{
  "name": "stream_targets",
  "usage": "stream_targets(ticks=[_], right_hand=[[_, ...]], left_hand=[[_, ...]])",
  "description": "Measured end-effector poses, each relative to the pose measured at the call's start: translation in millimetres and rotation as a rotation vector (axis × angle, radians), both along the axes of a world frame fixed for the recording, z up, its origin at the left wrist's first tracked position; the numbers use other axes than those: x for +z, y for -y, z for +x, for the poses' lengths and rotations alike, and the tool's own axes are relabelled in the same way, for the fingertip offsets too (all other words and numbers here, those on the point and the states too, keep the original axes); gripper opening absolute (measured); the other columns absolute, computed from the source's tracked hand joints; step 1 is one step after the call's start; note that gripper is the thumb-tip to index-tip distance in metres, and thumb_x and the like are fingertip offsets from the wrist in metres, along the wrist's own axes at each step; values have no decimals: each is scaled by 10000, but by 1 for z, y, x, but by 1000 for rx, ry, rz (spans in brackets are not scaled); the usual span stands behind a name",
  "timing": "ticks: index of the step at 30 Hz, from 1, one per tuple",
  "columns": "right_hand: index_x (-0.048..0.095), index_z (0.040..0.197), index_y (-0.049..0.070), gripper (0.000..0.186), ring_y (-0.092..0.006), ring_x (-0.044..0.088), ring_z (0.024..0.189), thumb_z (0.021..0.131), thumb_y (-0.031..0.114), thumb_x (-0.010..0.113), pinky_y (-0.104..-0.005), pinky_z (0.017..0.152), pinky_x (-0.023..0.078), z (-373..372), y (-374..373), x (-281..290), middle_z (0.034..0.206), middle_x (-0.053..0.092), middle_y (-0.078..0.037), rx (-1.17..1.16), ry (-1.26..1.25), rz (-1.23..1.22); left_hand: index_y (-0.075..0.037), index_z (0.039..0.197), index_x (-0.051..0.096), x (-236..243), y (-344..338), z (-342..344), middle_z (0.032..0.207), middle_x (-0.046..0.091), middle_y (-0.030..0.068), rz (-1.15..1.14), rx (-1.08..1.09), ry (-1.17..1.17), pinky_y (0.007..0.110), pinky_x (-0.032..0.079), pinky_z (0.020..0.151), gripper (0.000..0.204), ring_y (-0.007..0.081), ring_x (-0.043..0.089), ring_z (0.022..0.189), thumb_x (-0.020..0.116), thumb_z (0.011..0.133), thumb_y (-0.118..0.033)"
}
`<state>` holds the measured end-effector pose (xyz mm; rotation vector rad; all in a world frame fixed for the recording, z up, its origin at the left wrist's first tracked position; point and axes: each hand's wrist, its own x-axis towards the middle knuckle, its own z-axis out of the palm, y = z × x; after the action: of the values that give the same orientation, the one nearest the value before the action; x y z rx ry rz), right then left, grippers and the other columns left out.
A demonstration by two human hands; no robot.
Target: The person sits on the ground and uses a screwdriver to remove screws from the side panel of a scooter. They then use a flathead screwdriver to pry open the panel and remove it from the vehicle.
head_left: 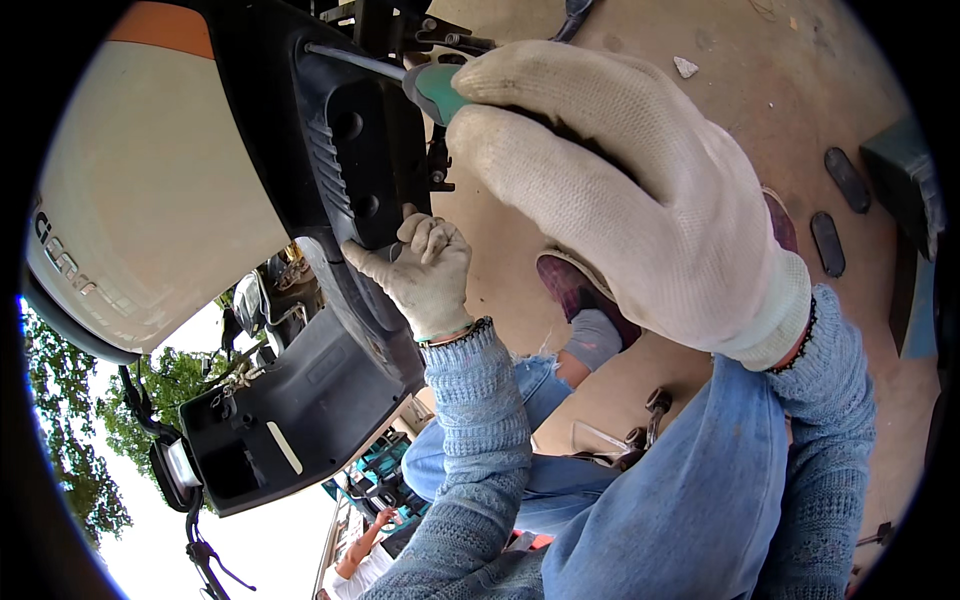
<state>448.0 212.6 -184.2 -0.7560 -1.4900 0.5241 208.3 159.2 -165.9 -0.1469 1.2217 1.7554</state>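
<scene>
The biggest thing I saw was the scooter's cream body panel, filling the view from nine to eleven o'clock, with its black plastic cover running down beside it toward the black footboard at seven o'clock. The dusty concrete floor took up the twelve-to-three side.

My right hand, in a white work glove, sat near the centre toward one o'clock, its grip pressed together around the green handle of the screwdriver. The steel shaft ran from the handle toward eleven o'clock and met the cover near its upper edge; the tip itself I could not make out.

My left hand, also gloved, lay just below centre, its fingers curled and pressed against the cover's edge, apparently bracing it; whether it pinched anything small I cannot tell.

To do this well, I judged the shaft should stay square to the fastener, with firm push along the handle, while the left hand kept the cover from flexing. A slanted tip could slip and scar the plastic.
</scene>
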Motion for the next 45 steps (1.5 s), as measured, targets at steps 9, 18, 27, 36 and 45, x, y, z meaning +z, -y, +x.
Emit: stream_targets(ticks=[9, 18, 27, 36, 45], right_hand=[[569, 1145, 38, 413, -251, 620, 957, 766, 156, 685, -301, 743, 539, 12, -4, -13, 1080, 608, -126, 234, -341, -262], [576, 1127, 47, 366, -259, 612, 953, 770, 88, 646, -313, 752, 514, 8, -3, -18, 1127, 595, -116, 59, -105, -119], [591, 1120, 85, 396, -239, 636, 874, 748, 187, 679, -293, 689, 530, 7, -6, -29, 1091, 616, -90, -60, 95, 11], [555, 1060, 118, 381, -221, 631, 665, 741, 292, 672, -319, 552, 540, -30, -11, 5, 835, 572, -61, -217, -210, -128], [570, 1073, 123, 389, -196, 647, 673, 757, 316, 687, -310, 555, 543, -6, -18, 10, 842, 611, -72, -273, -207, -124]], left_hand=[[21, 1075, 430, 1, 0, 1, 642, 390, -28, -38, 11, -90, 193, 341, 514, 831, 75, 350, 497, 699, 645, -637], [14, 1086, 423, 3, -2, 6, 622, 399, -34, -15, 34, -12, 193, 327, 482, 822, 71, 348, 477, 698, 655, -630], [14, 1031, 427, -1, -2, 2, 644, 385, -24, 45, -30, 8, 197, 342, 529, 794, 79, 350, 507, 710, 649, -622], [7, 916, 417, 18, -15, 45, 678, 344, -9, -94, -196, -519, 216, 339, 571, 807, 93, 333, 569, 752, 574, -643], [12, 942, 433, 10, -12, 9, 678, 361, -10, -4, -65, 45, 214, 328, 560, 779, 94, 321, 549, 709, 630, -646]])
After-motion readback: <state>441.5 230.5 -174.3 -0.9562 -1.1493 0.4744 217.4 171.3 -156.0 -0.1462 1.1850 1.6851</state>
